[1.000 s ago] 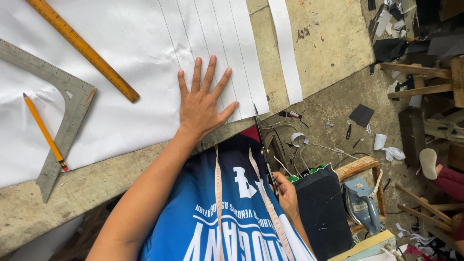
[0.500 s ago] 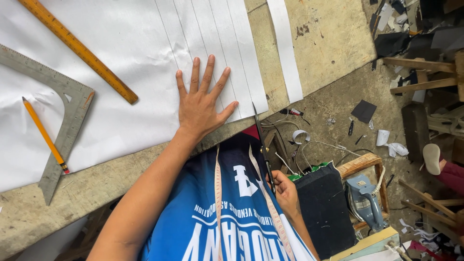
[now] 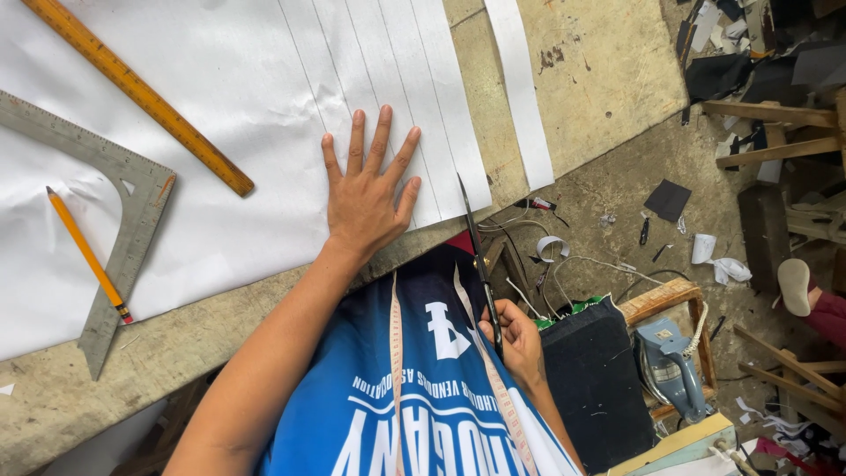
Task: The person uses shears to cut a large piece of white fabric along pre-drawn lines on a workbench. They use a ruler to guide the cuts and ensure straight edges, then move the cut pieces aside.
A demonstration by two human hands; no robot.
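A: You stand at a worn, stained worktable (image 3: 599, 79) in a cluttered workshop; the concrete floor to its right is strewn with scraps, wood pieces and cords, and a clothes iron (image 3: 674, 366) sits on a small wooden stand.

B: And my hands?

A: Your left hand (image 3: 370, 198) lies flat and open, fingers spread, pressed on the big white paper sheet (image 3: 220, 159) that covers most of the table. It rests near the sheet's lower right corner, on the part ruled with long parallel lines.

B: The right one?

A: Your right hand (image 3: 515, 339) is closed around the handles of the scissors (image 3: 476, 256), down by your chest, off the table's edge. The blades look closed and point up toward the sheet; the tip sits just at the paper's lower edge, right of your left hand.

B: What else is on the paper?

A: A narrow white paper strip (image 3: 520, 97) lies apart on the bare table, to the right. On the left are a wooden ruler (image 3: 141, 92), a metal set square (image 3: 123, 238) and a yellow pencil (image 3: 88, 256), well away from both hands. A measuring tape (image 3: 396, 370) hangs over your blue shirt.
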